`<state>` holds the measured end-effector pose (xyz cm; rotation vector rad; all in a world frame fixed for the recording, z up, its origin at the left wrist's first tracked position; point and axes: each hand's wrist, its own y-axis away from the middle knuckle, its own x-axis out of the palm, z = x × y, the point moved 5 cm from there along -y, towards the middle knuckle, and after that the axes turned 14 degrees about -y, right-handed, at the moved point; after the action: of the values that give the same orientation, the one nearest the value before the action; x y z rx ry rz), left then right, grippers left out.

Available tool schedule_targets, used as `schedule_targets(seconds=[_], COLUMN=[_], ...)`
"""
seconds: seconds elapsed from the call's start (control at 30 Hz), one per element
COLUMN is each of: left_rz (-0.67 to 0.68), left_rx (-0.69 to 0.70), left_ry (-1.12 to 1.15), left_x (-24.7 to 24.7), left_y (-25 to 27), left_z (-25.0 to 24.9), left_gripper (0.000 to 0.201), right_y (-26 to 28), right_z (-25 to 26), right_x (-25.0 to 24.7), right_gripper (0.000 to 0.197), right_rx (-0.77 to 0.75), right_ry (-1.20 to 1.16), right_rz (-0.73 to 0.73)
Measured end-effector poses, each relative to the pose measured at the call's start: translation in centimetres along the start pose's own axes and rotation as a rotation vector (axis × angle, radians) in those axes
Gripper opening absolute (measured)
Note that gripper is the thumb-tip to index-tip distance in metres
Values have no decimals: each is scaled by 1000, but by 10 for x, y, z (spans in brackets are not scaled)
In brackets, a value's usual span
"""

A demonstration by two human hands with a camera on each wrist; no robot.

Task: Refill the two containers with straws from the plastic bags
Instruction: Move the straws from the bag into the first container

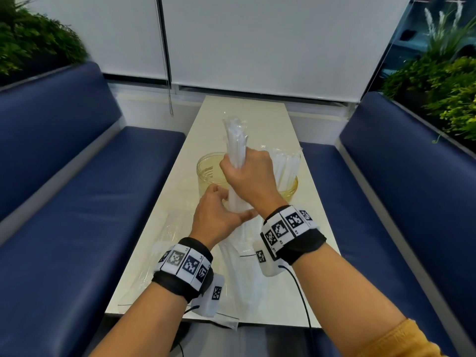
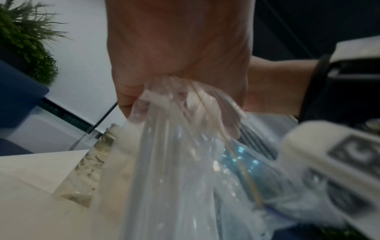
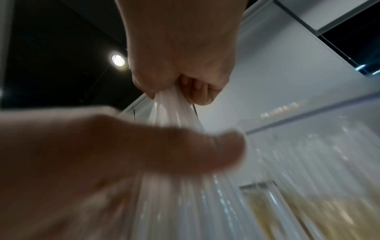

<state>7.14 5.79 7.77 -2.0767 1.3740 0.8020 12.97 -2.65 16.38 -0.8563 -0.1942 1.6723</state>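
Note:
My right hand [image 1: 246,172] grips a bundle of white straws [image 1: 235,140] held upright above the table; the right wrist view shows the fingers [image 3: 197,91] curled round the straws [image 3: 170,112]. Just below it, my left hand [image 1: 219,216] grips the clear plastic bag [image 1: 240,266] round the bundle's lower end; the bag [image 2: 174,162] is bunched in that fist [image 2: 176,65]. The left clear container [image 1: 208,167] looks empty behind my hands. The right container [image 1: 292,188] holds several wrapped straws [image 1: 286,166].
A second, flattened plastic bag [image 1: 164,243] lies at the table's [image 1: 247,109] near left. Blue bench seats [image 1: 90,202] flank the narrow table on both sides, with plants behind them. A window blind and its cord [image 1: 168,73] hang at the far end.

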Motion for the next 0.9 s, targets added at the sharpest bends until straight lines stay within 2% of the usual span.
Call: schedule_targets(seconds=[0.17, 0.33, 0.5, 0.6, 0.73, 0.9], left_rz=[8, -15, -8, -17, -22, -9], left_rx=[41, 71, 53, 62, 78, 83], left_ry=[-189, -158, -179, -169, -157, -151], left_x=[3, -3, -5, -7, -7, -6], left_y=[-6, -7, -9, -11, -14, -16], left_z=[18, 23, 30, 31, 28, 23], left_gripper=[81, 68, 63, 57, 53, 49], right_y=[-48, -90, -113, -117, -106, -74], right_z=[37, 55, 38, 6, -53, -114], right_x=[-44, -100, -143, -140, -107, -67], right_gripper=[39, 39, 40, 38, 40, 36], right_rx=[-72, -158, -245, -207, -121, 70], right_ry=[-131, -209, -140, -7, 151, 173], right_rz=[-177, -350, -449, -431, -378, -309])
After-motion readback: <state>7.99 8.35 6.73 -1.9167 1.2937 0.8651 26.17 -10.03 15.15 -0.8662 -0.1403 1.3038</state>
